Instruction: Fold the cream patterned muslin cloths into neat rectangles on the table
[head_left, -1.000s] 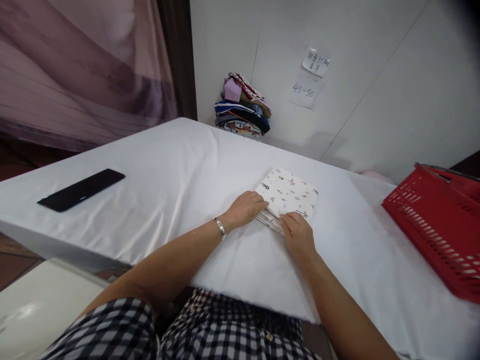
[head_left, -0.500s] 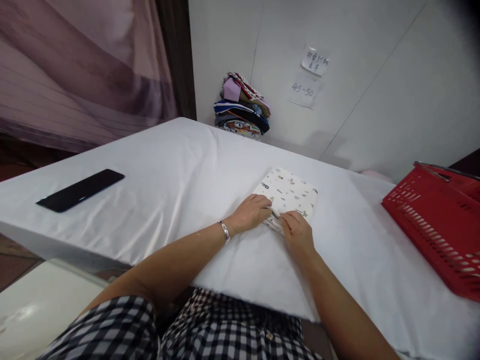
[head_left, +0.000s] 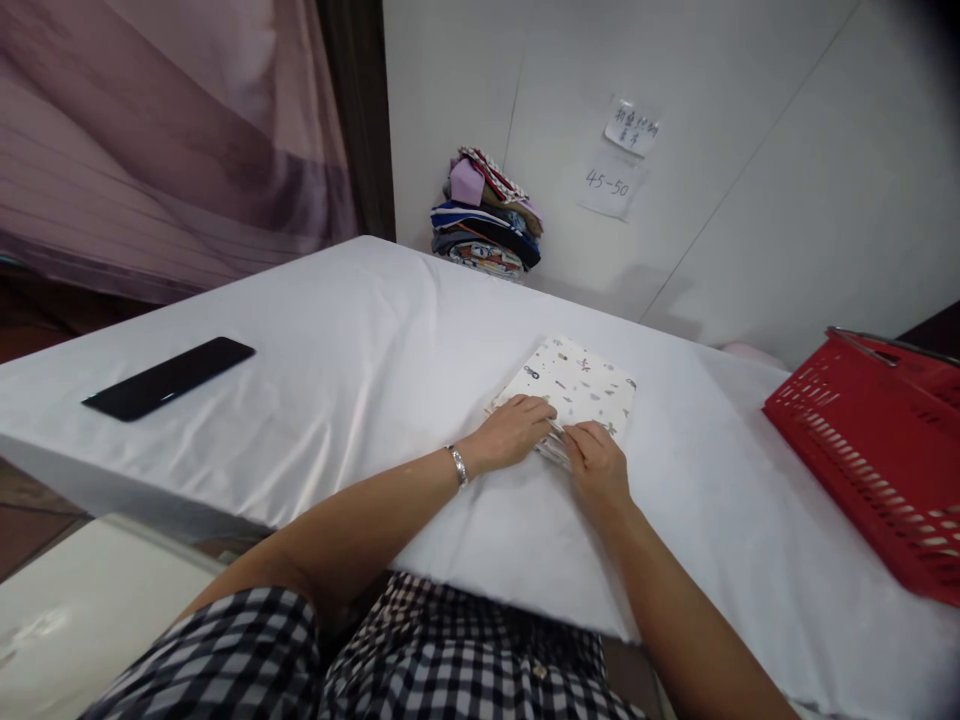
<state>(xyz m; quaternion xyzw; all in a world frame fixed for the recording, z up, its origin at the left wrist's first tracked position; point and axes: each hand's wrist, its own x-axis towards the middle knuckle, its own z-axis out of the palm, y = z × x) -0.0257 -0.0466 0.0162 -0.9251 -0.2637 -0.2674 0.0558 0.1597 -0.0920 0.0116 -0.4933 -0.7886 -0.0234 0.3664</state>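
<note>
We see our left hand [head_left: 516, 432] and right hand [head_left: 598, 466] pinching the near edge of a folded white printed cloth [head_left: 577, 385] on the white-covered table [head_left: 360, 360]. A flat black phone [head_left: 169, 377] lies far left, a red plastic basket [head_left: 874, 450] far right.

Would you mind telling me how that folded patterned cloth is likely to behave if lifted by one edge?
The folded patterned cloth would probably flop and unfold, since loose layers show at the edge under both hands' fingers. It looks thin, so likely light. On the smooth white table cover it may slide easily.

left hand [head_left: 514, 432] | slid nearer along folded cloth [head_left: 577, 385] edge
</note>
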